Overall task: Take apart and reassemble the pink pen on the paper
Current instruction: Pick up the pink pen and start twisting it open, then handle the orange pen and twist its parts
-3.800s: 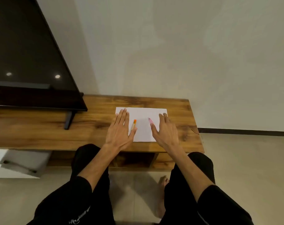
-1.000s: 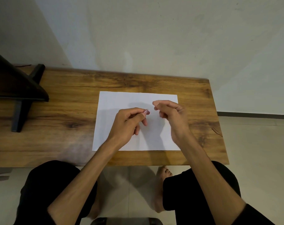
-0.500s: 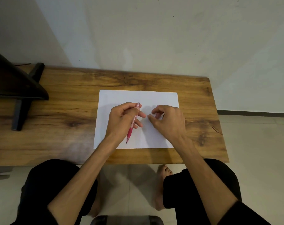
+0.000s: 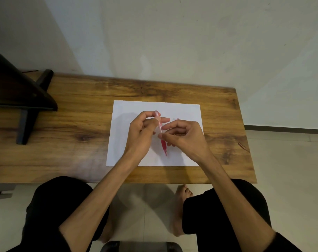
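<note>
The pink pen [image 4: 163, 144] is held above the white paper [image 4: 183, 110], its tip pointing toward me and its clear top end pointing away. My left hand [image 4: 141, 132] grips the pen's upper part between thumb and fingers. My right hand [image 4: 183, 136] pinches the pen's middle from the right with thumb and forefinger. A small pink piece [image 4: 177, 118] lies on the paper just beyond my right hand; what it is cannot be made out. My fingers hide the pen's middle section.
The paper lies on a wooden table [image 4: 78, 128] against a pale wall. A dark stand with a leg [image 4: 25, 113] occupies the table's left end. My knees and bare feet are below the table's near edge.
The pen has swung from slanting left to nearly straight, tip toward me. My right hand has moved in from the paper and closed on the pen's middle.
</note>
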